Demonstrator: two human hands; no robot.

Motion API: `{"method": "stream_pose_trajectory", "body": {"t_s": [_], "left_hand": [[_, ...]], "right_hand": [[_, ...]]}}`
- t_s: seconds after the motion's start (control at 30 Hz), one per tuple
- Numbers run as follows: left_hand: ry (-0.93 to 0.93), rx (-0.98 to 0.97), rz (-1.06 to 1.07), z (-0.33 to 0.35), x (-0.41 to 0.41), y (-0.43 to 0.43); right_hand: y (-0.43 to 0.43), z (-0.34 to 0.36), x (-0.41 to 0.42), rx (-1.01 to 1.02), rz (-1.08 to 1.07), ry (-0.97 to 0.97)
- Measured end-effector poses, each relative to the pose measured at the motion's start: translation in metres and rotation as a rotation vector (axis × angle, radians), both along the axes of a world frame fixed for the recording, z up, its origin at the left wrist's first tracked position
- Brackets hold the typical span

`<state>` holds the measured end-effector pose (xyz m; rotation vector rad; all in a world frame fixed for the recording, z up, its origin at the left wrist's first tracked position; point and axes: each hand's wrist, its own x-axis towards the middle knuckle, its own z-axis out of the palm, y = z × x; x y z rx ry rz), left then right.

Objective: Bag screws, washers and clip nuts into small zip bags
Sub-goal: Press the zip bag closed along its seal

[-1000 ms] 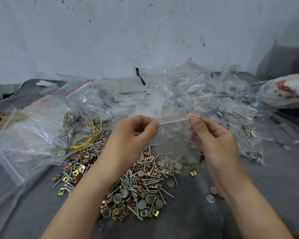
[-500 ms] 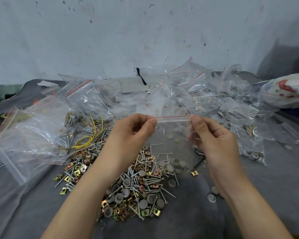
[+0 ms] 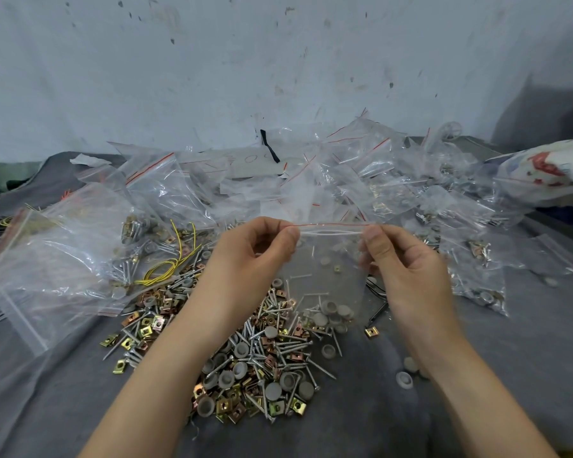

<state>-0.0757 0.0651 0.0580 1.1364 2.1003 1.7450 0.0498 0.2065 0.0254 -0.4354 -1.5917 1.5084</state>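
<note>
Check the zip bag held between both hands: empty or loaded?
Loaded: grey washers and screws sit low inside the zip bag, which hangs from its pinched top edge.

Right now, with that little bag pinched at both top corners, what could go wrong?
The small zip bag hangs between the left hand and right hand, and its zip strip seems to gape in the middle; left unpressed, parts could slip out. It hangs over the loose pile, so anything dropped would probably mix in unnoticed. The screws inside may poke through the thin plastic.
</note>
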Motion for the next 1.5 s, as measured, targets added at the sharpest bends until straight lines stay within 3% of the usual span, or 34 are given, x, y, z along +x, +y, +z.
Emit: {"method": "stream_pose_trajectory", "body": {"t_s": [0.6,1.5], "left_hand": [[0.021,-0.028,-0.022,0.0014,0.0008,-0.0026],[0.039,-0.009,-0.071,0.0044,0.0063,-0.0008]], "right_hand": [[-0.0001,-0.0024,-0.0006,0.074,-0.039,-0.069],[-0.0031,0.0052,0.0067,0.047,0.075,-0.091]]}}
